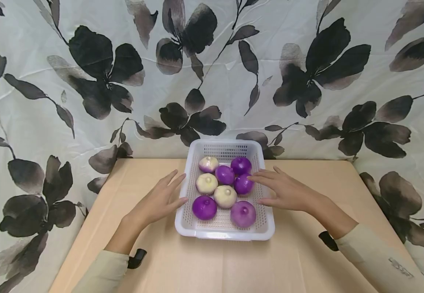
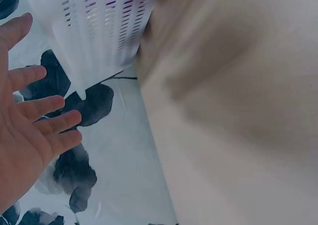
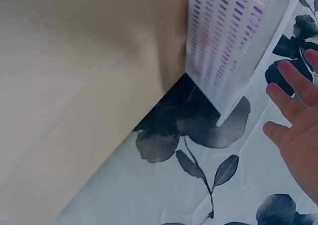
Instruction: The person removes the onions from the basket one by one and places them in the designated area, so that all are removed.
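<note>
A white plastic basket (image 1: 224, 235) with slotted walls stands on the table, holding several onions. Three are pale: one with a purple-tinged side (image 1: 208, 164), and two creamy onions (image 1: 206, 184) in the middle. The others are purple, among them a dark onion (image 1: 204, 207) at the front left and a lighter onion (image 1: 243, 214) at the front right. At the basket's left side is my left hand (image 1: 157, 201), fingers spread and fingertips right by the rim. My right hand (image 1: 287, 190) is at the other side, its straight fingers reaching over the right rim beside a purple onion (image 1: 243, 184). Neither hand grips anything.
The basket stands on a light wooden table (image 1: 234, 268), near its back edge. Behind the table hangs a white cloth (image 1: 248, 122) printed with dark flowers. Each wrist wears a black strap (image 1: 137, 259) below a light sleeve (image 1: 102, 272).
</note>
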`<state>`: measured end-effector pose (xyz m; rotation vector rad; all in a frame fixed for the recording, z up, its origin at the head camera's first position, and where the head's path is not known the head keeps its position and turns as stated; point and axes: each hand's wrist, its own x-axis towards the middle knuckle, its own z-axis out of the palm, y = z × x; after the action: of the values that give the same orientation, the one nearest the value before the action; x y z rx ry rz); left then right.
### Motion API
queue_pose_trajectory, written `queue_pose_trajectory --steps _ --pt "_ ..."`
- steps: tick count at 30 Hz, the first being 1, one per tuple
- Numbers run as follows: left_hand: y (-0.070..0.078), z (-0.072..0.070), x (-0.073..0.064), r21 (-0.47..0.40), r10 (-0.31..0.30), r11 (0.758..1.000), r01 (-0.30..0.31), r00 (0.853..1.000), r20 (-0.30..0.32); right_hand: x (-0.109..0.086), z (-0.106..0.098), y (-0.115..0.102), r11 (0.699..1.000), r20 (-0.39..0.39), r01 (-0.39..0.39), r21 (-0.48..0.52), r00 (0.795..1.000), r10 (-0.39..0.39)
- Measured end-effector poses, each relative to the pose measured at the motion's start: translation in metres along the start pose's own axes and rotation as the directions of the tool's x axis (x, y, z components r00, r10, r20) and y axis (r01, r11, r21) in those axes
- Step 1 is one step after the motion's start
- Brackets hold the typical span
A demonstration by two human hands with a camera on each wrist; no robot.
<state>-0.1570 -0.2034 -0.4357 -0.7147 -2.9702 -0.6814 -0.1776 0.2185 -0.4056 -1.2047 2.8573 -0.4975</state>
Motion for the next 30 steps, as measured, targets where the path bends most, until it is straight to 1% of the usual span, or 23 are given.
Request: queue_pose_trajectory --steps 2,4,10,12,14,17,21,24,27,28,30 --pt "0.001 0.003 0.0 -0.036 -0.005 0.999 0.006 1.0 0.005 0.002 0.0 -0.001 1.0 0.013 0.005 0.015 1.0 -0.005" --pt "0.001 0.006 0.0 -0.058 -0.005 0.998 0.005 1.0 -0.003 0.003 0.002 -0.003 0.999 0.021 0.004 0.038 1.0 -0.005" --pt "0.0 0.013 -0.001 -0.144 0.025 0.989 -0.032 0.998 -0.051 0.01 0.006 -0.008 0.997 0.04 0.024 0.077 0.999 -0.027" --pt "0.0 0.015 -0.002 -0.201 0.006 0.98 -0.016 0.999 -0.05 0.014 0.005 -0.01 0.995 0.062 0.032 0.097 0.997 -0.038" --pt "0.0 0.016 -0.003 -0.263 -0.025 0.965 0.014 0.999 -0.039 0.018 0.004 -0.012 0.992 0.094 0.036 0.12 0.994 -0.048" --pt "-0.001 0.018 -0.004 -0.348 -0.051 0.937 0.041 0.998 -0.021 0.024 0.005 -0.014 0.989 0.145 0.042 0.139 0.987 -0.062" --pt "-0.002 0.019 -0.005 -0.418 -0.07 0.906 0.061 0.998 -0.006 0.035 0.007 -0.017 0.983 0.211 0.042 0.177 0.974 -0.08" --pt "-0.002 0.019 -0.007 -0.451 -0.09 0.889 0.081 0.996 0.001 0.045 0.008 -0.021 0.976 0.271 0.047 0.212 0.957 -0.105" --pt "-0.003 0.019 -0.008 -0.477 -0.098 0.874 0.092 0.995 0.012 0.052 0.009 -0.024 0.977 0.33 0.049 0.208 0.937 -0.117" --pt "-0.003 0.019 -0.008 -0.494 -0.101 0.864 0.096 0.995 0.018 0.053 0.009 -0.025 0.978 0.351 0.045 0.202 0.929 -0.115" --pt "-0.004 0.019 -0.007 -0.545 -0.106 0.831 0.112 0.993 0.042 0.056 0.009 -0.026 0.981 0.394 0.023 0.19 0.914 -0.098"
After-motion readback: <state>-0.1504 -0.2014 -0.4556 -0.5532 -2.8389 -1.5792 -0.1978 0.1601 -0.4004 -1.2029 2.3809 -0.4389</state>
